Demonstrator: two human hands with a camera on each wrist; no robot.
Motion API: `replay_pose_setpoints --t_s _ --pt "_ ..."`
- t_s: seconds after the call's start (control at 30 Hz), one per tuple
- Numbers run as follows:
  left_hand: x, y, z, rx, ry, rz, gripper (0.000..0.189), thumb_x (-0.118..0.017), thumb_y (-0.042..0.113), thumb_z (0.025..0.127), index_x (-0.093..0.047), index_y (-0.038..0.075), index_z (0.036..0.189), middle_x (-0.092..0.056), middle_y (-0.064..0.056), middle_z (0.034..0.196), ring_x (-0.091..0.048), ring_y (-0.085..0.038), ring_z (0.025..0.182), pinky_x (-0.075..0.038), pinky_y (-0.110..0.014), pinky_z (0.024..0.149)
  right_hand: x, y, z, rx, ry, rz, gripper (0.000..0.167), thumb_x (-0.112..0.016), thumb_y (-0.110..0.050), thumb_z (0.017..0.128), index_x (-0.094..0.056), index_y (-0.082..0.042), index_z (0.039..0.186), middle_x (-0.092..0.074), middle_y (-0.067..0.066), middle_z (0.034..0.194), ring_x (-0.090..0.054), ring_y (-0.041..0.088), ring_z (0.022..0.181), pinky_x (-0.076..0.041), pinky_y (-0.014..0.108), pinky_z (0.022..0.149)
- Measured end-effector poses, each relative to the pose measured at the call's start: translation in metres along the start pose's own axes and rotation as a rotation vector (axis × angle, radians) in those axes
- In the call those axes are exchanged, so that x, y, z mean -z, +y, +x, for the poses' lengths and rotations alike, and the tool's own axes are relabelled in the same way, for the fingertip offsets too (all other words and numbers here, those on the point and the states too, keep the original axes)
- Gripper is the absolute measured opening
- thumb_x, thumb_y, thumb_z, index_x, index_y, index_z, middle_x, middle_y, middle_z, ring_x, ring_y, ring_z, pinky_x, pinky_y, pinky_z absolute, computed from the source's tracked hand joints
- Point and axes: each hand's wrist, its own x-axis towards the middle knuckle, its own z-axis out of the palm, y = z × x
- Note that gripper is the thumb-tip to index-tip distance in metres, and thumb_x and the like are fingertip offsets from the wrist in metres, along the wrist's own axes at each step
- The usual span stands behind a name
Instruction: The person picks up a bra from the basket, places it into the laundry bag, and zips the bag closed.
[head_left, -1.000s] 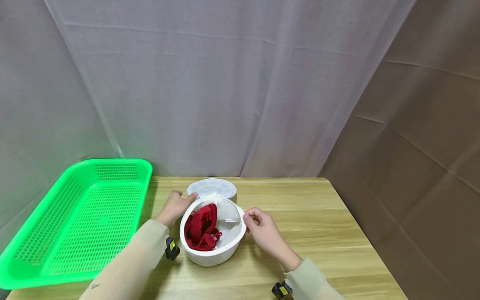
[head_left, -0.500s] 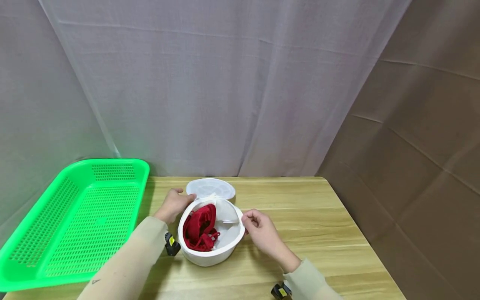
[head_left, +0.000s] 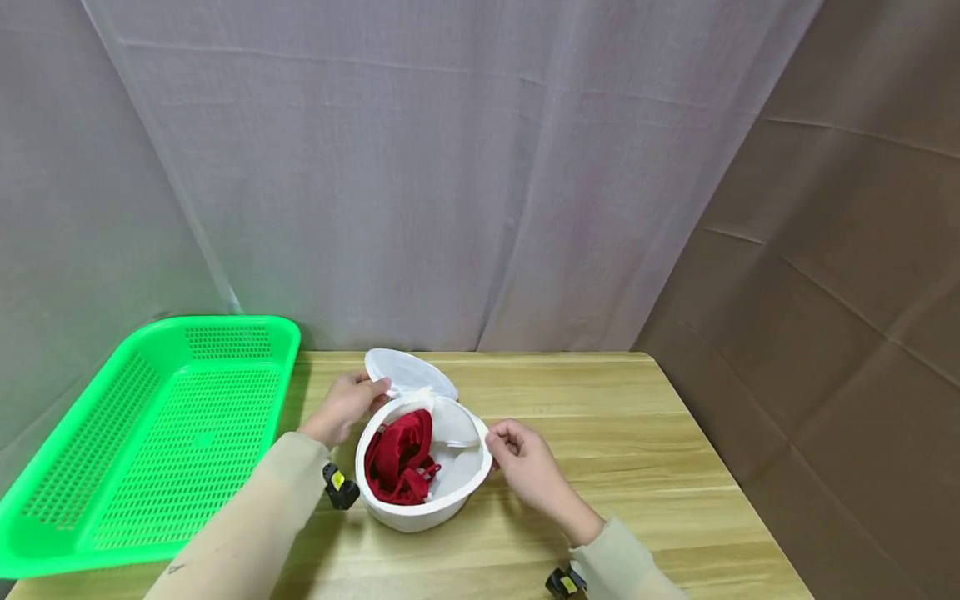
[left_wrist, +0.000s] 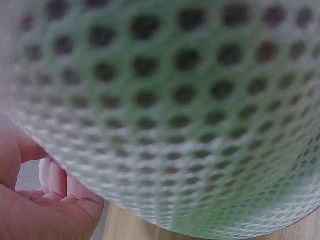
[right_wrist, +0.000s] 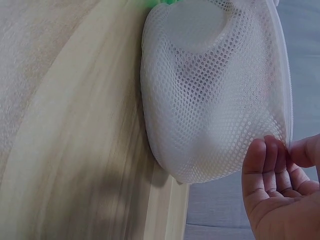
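Note:
A round white mesh laundry bag [head_left: 411, 522] stands on the wooden table with its lid [head_left: 414, 373] tipped back behind it. Inside, toward the left, lies a crumpled red bra [head_left: 392, 467] with thin straps. My left hand [head_left: 347, 407] pinches the left edge of the lid between thumb and fingers. In the left wrist view the honeycomb mesh [left_wrist: 185, 120] fills most of the picture, beside the curled fingers. At the bag's right rim, my right hand [head_left: 528, 471] pinches the zipped edge, which the right wrist view also shows [right_wrist: 288, 100].
To the left is a large green perforated plastic basket [head_left: 288, 400]. A grey curtain [head_left: 405, 183] hangs behind the wooden table [head_left: 600, 400], and a brown cloth wall [head_left: 825, 333] rises on the right. A small black device [head_left: 341, 487] sits at each wrist.
My left hand has shifted slightly left and up, and the lid's left side has risen with it, so the lid now tilts. The right hand keeps its pinch on the rim.

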Motion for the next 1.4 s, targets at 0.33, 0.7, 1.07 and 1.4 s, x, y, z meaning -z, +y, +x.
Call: replay_pose_setpoints --t_s 0.33,0.7,1.07,1.4 --pt "0.006 0.004 -0.005 -0.022 0.013 0.005 0.032 -0.057 0.015 0.097 -0.05 -0.005 0.121 -0.06 -0.006 0.086 -0.058 -0.018 0.08 -0.049 -0.035 0.081 0.001 -0.001 -0.001 0.0 -0.01 -0.027 0.016 -0.054 -0.015 0.099 -0.064 -0.002 0.098 -0.063 0.005 0.08 -0.063 0.031 0.073 -0.055 0.038 0.066" --pt "0.002 0.007 -0.012 -0.085 0.053 0.052 0.017 -0.056 0.006 0.094 -0.052 -0.004 0.108 -0.045 -0.006 0.088 -0.053 -0.018 0.081 -0.051 -0.038 0.08 0.001 -0.001 0.0 -0.008 -0.005 -0.043 0.016 -0.053 -0.016 0.1 -0.064 -0.004 0.099 -0.063 0.004 0.08 -0.064 0.034 0.075 -0.054 0.044 0.068" --pt "-0.003 0.011 -0.023 -0.151 0.073 0.135 0.028 -0.052 -0.002 0.088 -0.051 -0.009 0.115 -0.053 -0.013 0.094 -0.054 -0.021 0.079 -0.046 -0.029 0.069 -0.001 0.0 0.002 -0.012 -0.016 -0.022 0.017 -0.053 -0.016 0.1 -0.064 -0.003 0.099 -0.064 0.005 0.081 -0.064 0.034 0.075 -0.055 0.045 0.069" --pt "-0.008 0.018 -0.031 -0.193 0.03 0.153 0.034 -0.053 -0.003 0.085 -0.053 -0.008 0.119 -0.056 -0.018 0.104 -0.055 -0.024 0.087 -0.048 -0.029 0.073 -0.001 0.003 0.002 -0.009 -0.014 -0.012 0.018 -0.054 -0.015 0.1 -0.064 0.0 0.098 -0.064 0.007 0.081 -0.064 0.018 0.069 -0.055 0.043 0.068"
